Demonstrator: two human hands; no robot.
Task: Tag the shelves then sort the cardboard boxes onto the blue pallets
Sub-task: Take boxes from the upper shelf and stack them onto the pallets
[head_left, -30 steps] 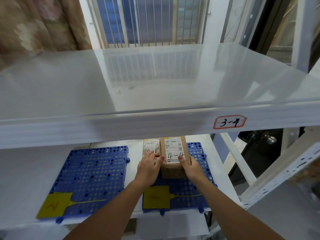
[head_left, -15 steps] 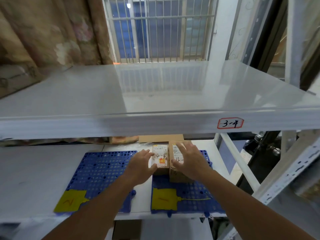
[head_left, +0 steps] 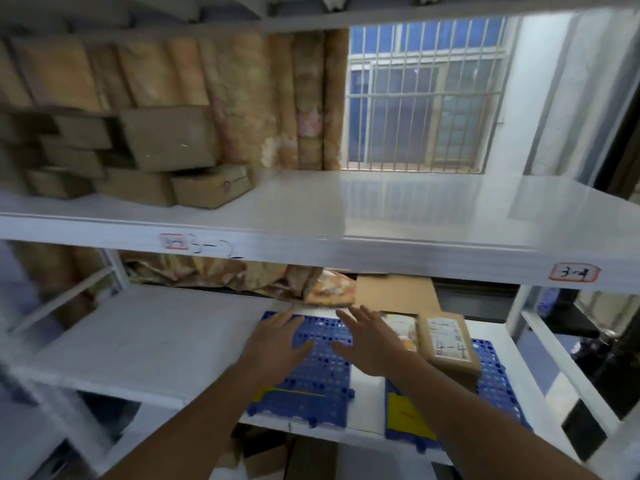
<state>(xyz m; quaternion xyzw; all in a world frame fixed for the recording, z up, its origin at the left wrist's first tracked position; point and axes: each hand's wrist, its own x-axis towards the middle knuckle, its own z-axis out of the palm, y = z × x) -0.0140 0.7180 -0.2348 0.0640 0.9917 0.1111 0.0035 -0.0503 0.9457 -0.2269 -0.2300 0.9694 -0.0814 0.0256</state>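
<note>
Two blue pallets lie on the lower white shelf. My left hand (head_left: 277,344) and my right hand (head_left: 372,341) hover with fingers spread over the left blue pallet (head_left: 322,372), holding nothing. On the right blue pallet (head_left: 491,379) stand two small cardboard boxes: one marked "4-4" (head_left: 448,344) and one beside it (head_left: 401,330), partly hidden by my right hand. Each pallet carries a yellow tag; the right tag (head_left: 408,415) shows clearly. A stack of cardboard boxes (head_left: 149,157) sits on the upper shelf at the left. Shelf-edge labels show at left (head_left: 176,241) and right (head_left: 575,272).
A flat cardboard sheet (head_left: 394,294) and crumpled patterned cloth (head_left: 242,271) lie at the back of the lower shelf. A barred window (head_left: 419,98) is behind the upper shelf. White uprights stand at the right (head_left: 540,341). More cardboard lies under the shelf (head_left: 266,455).
Both hands have come off the two boxes and moved left, over the left pallet. The view has swung left and up, bringing the stacked boxes on the upper shelf into sight.
</note>
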